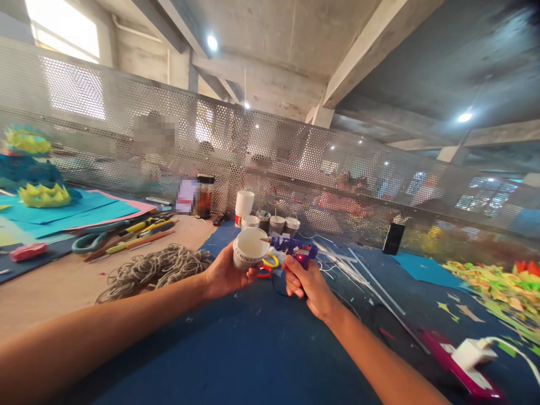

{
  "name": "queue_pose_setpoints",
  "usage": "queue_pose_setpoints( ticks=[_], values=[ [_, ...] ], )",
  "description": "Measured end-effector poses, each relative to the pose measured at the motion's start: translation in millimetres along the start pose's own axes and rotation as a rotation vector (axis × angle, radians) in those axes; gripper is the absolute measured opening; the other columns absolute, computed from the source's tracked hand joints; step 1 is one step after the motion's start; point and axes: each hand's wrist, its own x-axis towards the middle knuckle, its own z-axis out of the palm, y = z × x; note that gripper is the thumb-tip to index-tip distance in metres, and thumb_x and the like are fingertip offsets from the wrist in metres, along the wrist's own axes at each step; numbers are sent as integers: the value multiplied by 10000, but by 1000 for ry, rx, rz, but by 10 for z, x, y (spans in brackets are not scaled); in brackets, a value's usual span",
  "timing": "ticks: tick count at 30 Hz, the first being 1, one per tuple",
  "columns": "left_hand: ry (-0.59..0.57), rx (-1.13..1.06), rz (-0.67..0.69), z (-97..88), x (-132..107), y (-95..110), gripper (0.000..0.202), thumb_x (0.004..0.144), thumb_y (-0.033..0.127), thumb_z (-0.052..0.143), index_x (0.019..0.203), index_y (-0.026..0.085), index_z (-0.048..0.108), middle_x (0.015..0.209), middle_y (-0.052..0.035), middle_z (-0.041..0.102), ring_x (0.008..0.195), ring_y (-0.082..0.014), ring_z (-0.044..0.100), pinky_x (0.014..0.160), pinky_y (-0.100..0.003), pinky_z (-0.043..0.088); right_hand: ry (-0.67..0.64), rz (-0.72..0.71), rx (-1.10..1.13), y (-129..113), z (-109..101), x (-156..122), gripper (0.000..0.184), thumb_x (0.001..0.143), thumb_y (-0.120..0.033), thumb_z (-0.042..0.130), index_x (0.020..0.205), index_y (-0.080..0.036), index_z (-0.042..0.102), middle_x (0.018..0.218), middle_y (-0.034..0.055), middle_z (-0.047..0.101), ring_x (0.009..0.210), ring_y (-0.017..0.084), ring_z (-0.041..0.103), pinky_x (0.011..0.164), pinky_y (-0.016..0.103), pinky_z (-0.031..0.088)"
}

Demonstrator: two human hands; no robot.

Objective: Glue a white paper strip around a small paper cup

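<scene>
My left hand (225, 274) is wrapped round a paper cup (247, 256) with dark print on its side, its open mouth tilted toward me. My right hand (310, 284) grips a blue glue gun (297, 248) with a small red light lit on its body. The gun's nozzle points left and reaches the cup's rim; whether it touches I cannot tell. Behind the cup, scissors (271, 261) with yellow and red handles lie on the blue mat (211, 343). Several small cups (276, 225) stand farther back, some with thin handles, beside a stack of white cups (244, 203).
Left lie a heap of grey cord (158, 270), tools (139, 232) and blue paper sheets (93, 208). White sticks (375, 281), a phone (393, 239), paper scraps (502, 287) and a magenta power strip (447, 354) are on the right. A perforated metal screen (287, 157) crosses behind, with people beyond.
</scene>
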Motion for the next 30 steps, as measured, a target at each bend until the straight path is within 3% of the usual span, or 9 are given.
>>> queue_pose_setpoints(
  ticks=[10,16,25,30],
  values=[
    [-73,-9,-100,-22,-10,-9,366,960,402,483,1015,80,649,776,-175,692,597,-180,638,574,-242,533,-3,73,192,8,-23,31,416,856,-593,728,810,-185,660,499,-120,351,403,45,249,479,202,412],
    [-121,12,-105,-8,-10,-32,373,938,419,515,956,80,667,755,-181,681,575,-166,611,559,-224,520,-17,100,182,-20,4,11,432,852,-611,723,810,-187,655,496,-123,343,401,45,241,471,201,403],
    [-55,60,-64,-50,10,-31,419,967,465,493,1010,88,670,770,-187,706,555,-173,631,548,-240,532,-15,-39,-207,-101,-111,44,441,917,-595,649,752,-187,613,468,-110,354,374,65,335,499,258,489],
    [-19,80,-55,-60,24,-27,475,975,521,474,1024,90,667,775,-184,715,541,-177,636,530,-243,528,7,-84,-435,-118,-208,68,486,898,-609,662,648,-209,546,422,-92,378,362,83,380,466,261,476]
  ],
)
